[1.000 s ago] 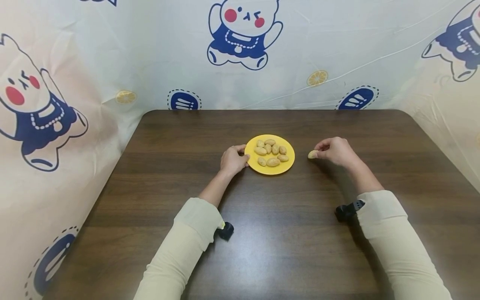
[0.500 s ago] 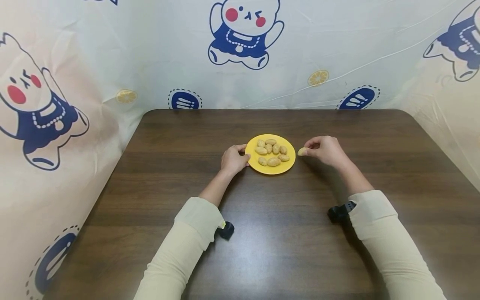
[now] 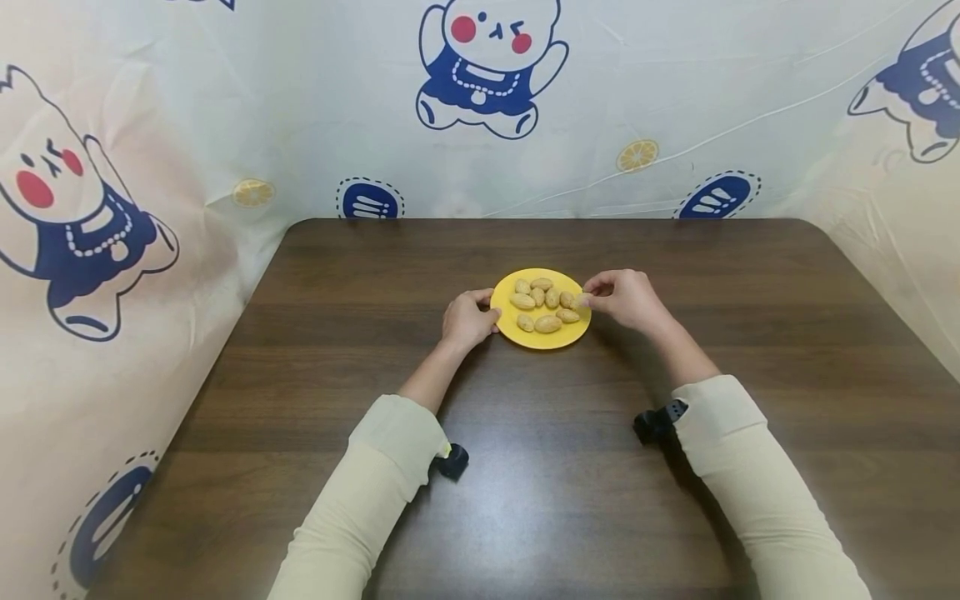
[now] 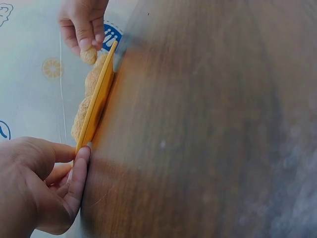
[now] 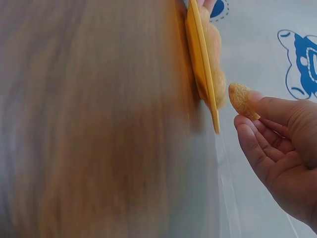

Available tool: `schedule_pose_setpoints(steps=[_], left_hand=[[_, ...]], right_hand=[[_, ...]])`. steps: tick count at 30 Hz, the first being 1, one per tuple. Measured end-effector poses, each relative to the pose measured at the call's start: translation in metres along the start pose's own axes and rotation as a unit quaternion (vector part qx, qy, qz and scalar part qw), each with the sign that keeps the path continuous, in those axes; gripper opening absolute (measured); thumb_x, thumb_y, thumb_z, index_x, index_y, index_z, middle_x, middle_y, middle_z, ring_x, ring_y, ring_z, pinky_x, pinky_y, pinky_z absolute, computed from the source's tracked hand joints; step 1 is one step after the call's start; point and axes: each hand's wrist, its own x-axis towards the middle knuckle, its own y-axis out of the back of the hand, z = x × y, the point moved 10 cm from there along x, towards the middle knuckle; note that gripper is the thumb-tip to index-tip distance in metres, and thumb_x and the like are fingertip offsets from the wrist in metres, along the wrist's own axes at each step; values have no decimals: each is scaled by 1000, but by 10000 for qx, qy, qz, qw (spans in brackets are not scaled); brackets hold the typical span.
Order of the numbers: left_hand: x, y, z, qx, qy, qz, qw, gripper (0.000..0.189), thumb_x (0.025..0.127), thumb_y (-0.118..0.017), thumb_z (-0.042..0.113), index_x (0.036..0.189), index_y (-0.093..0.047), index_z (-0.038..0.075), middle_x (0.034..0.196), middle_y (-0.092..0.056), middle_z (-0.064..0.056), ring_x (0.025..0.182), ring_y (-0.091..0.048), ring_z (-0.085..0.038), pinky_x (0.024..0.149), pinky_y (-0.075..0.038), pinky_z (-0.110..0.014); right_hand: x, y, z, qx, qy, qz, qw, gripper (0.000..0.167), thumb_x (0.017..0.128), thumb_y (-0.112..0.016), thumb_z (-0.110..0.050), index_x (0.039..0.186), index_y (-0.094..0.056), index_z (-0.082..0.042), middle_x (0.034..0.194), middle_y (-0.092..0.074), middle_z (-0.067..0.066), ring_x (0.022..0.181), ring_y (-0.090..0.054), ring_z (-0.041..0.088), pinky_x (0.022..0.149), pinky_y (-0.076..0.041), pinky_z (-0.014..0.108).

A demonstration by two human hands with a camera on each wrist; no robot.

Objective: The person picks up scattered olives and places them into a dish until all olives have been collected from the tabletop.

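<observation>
A yellow plate lies on the brown table, with several tan, rough-shelled peanuts on it. My left hand pinches the plate's left rim between thumb and fingers, seen close up in the left wrist view. Over the plate's right rim, my right hand holds one more peanut between thumb and fingertips. That peanut hangs just above the plate and beside the others, and the right wrist view shows a small gap between it and the plate. The fingertips partly hide it in the head view.
The plate stands toward the far part of the dark wooden table. A pale patterned cloth hangs behind the table and at its sides. Each wrist carries a small black camera, such as the right one.
My right hand has moved left, bringing its peanut from beside the plate to over the right rim. My left hand has kept its hold, and the plate has stayed put.
</observation>
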Motion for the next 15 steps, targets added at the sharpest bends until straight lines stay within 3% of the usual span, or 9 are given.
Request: schedule_pose_setpoints(steps=[15], left_hand=[[0, 0, 1, -33, -92, -21, 10000, 44, 88, -63, 15, 131, -54, 12, 107, -60, -1, 58, -61, -7, 50, -44, -19]], right_hand=[[11, -25, -31, -38, 304, -226, 9993, 18, 84, -69, -17, 96, -69, -4, 90, -64, 8, 82, -56, 21, 70, -46, 32]])
